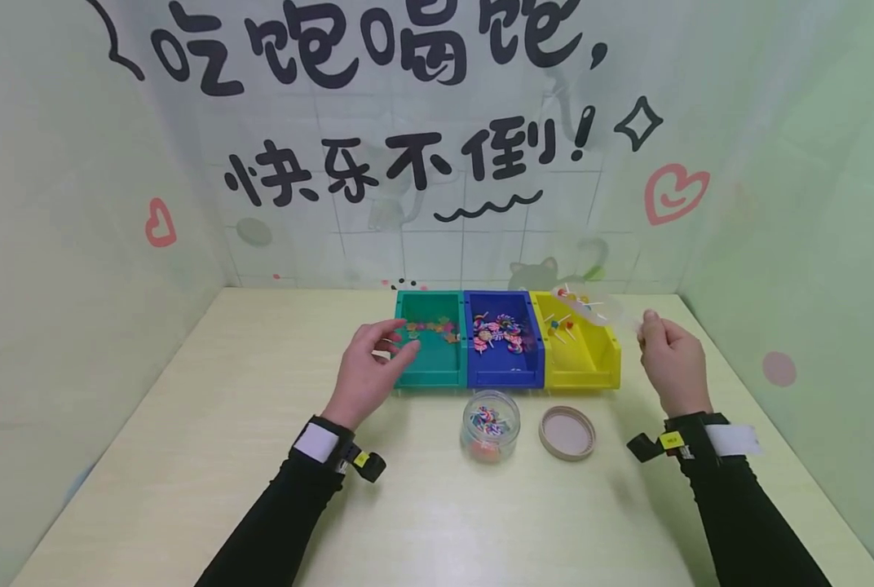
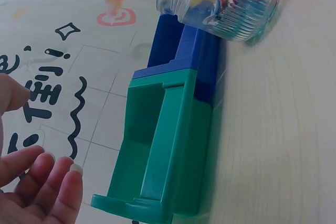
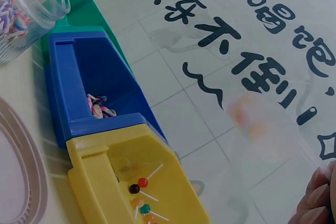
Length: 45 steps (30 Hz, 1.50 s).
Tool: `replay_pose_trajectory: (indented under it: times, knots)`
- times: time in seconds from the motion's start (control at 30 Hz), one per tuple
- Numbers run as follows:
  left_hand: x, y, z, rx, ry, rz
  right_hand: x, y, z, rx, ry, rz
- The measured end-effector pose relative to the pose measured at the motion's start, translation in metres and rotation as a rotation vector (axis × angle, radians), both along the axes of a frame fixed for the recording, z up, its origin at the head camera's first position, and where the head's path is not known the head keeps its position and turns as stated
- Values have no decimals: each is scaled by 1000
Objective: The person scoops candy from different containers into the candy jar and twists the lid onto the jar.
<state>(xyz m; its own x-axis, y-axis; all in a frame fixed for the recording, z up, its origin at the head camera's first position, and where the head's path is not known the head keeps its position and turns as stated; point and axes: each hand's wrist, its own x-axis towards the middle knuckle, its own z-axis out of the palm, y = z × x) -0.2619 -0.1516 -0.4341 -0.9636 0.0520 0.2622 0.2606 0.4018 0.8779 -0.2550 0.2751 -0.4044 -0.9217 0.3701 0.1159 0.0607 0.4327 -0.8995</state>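
My right hand [image 1: 675, 359] pinches one end of a see-through plastic piece [image 1: 613, 310]; I cannot tell whether it is a bag or a scoop. Small toy lollipops [image 1: 580, 300] lie at its far end, over the yellow bin [image 1: 587, 377]. More lollipops [image 3: 143, 182] with round heads and white sticks are in that bin. Beside the green bin [image 1: 430, 375], my left hand [image 1: 367, 367] is held with fingers loosely bent and nothing in it. Small star-like pieces [image 1: 437, 328] lie inside the green bin. The blue bin [image 1: 506, 379] between them holds swirled candy-like charms [image 1: 499, 333].
In front of the bins stands an uncapped clear jar [image 1: 490, 424] with striped charms in it. A round lid [image 1: 567, 433] lies to its right on the pale wooden table [image 1: 261, 408]. A printed backdrop [image 1: 283, 244] rises right behind the bins.
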Motion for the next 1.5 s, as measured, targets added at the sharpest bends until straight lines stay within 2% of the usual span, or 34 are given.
replay_pose_trajectory:
  times: [0.2, 0.43, 0.6, 0.73, 0.87, 1.07, 1.2, 1.5]
  knots:
    - [3, 8, -2, -14, 18, -50, 3, 2, 8, -46, 31, 28]
    - [12, 22, -1, -5, -4, -188, 10, 4, 17, -27, 59, 130]
    - [16, 30, -4, 21, -28, -246, 18, 3, 26, -123, 87, 214]
    - [20, 37, -9, 14, -56, -286, 25, 2, 32, -217, 96, 268]
    - [23, 44, -16, -13, -92, -347, 32, 1, 38, -234, 88, 311]
    - [27, 53, -26, -61, -141, -430, 44, -1, 45, -274, 82, 418]
    - [28, 58, -31, -111, -166, -458, 51, -4, 48, -243, 74, 460]
    - [30, 62, -35, -189, -182, -462, 60, -8, 46, -205, 48, 501]
